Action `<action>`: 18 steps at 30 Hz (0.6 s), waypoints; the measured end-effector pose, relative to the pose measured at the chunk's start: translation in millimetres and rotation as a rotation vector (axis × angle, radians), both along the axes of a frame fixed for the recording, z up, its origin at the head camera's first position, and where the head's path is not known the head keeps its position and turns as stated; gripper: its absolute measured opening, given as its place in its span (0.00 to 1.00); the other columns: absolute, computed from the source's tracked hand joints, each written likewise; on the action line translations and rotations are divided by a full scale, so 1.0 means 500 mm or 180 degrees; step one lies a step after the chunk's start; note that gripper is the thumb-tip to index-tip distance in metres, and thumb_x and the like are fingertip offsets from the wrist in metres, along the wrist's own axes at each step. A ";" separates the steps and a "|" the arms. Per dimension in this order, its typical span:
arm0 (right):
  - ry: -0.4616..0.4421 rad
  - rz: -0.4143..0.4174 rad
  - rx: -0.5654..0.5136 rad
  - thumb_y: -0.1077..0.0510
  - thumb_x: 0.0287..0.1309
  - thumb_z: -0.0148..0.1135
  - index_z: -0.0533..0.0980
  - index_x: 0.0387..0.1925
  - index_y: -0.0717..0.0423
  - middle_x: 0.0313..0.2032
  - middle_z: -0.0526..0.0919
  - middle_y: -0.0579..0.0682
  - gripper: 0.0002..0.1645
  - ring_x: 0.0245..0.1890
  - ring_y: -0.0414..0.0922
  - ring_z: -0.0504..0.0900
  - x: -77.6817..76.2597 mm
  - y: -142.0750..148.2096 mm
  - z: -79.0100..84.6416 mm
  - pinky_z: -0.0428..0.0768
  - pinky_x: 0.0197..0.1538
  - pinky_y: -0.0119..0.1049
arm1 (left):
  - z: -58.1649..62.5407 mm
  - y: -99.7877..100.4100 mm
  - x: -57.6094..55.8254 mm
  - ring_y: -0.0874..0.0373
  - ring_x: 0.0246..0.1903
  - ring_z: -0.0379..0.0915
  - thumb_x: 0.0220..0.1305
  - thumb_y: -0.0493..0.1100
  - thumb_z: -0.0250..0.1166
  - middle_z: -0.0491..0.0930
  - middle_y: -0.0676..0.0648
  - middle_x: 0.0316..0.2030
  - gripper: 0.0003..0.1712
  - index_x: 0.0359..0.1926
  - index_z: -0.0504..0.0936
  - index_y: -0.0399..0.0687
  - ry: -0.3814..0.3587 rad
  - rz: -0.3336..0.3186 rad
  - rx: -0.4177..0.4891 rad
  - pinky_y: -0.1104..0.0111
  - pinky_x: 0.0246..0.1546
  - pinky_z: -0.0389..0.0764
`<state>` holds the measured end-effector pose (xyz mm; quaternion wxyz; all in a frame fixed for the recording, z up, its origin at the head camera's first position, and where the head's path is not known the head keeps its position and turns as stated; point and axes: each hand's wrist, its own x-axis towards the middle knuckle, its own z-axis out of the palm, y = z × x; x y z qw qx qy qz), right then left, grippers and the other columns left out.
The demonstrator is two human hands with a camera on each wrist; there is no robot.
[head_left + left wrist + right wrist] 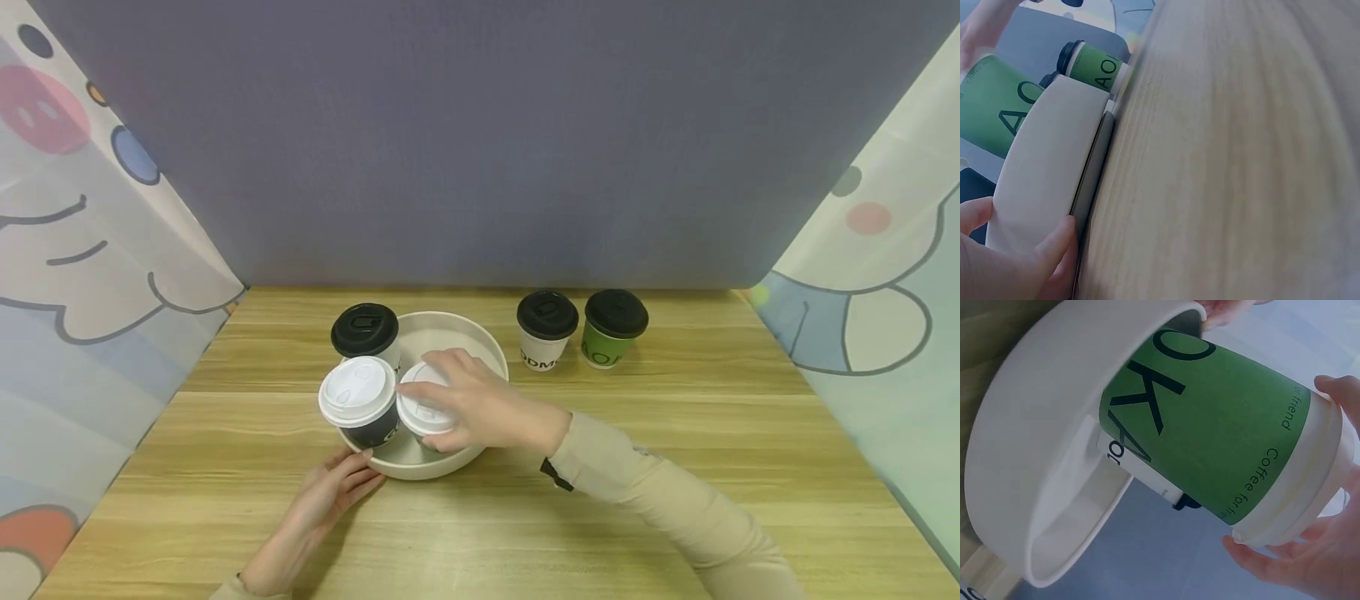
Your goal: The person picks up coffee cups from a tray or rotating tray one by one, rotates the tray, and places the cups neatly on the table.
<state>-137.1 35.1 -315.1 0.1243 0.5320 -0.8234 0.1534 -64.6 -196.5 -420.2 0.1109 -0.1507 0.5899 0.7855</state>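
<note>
A round cream tray point(442, 472) with a raised rim lies on the wooden table. My left hand point(328, 490) holds the tray's near left wall, thumb and fingers at its outer side and rim in the left wrist view. My right hand point(483, 404) grips the white lid of a green paper cup point(1222, 425) from above, fingers spread around the lid's edge. This cup stands over the tray's front part, its base within the rim. Left of it in the tray are a dark cup with a white lid point(357, 392) and, behind, a white cup with a black lid point(365, 329).
On the table right of the tray stand a white cup with a black lid point(546, 329) and a green cup with a black lid point(611, 329). A grey panel point(480, 150) rises along the back edge, and printed curtains point(97, 250) hang at both sides.
</note>
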 end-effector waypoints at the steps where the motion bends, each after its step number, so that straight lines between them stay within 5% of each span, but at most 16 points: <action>1: -0.0018 -0.0009 -0.0015 0.42 0.44 0.62 0.67 0.56 0.43 0.55 0.63 0.59 0.34 0.54 0.52 0.62 0.000 0.002 0.002 0.67 0.57 0.42 | 0.000 0.000 0.000 0.57 0.38 0.74 0.59 0.34 0.51 0.67 0.37 0.44 0.34 0.60 0.45 0.23 0.0001 -0.0002 0.0003 0.64 0.50 0.75; 18: 0.0006 -0.0377 -0.0163 0.43 0.44 0.63 0.68 0.55 0.44 0.57 0.62 0.61 0.34 0.52 0.57 0.64 -0.008 0.059 0.050 0.73 0.52 0.48 | 0.000 0.000 0.000 0.56 0.38 0.74 0.59 0.35 0.51 0.65 0.36 0.46 0.35 0.61 0.44 0.24 0.0015 -0.0015 0.0006 0.63 0.50 0.74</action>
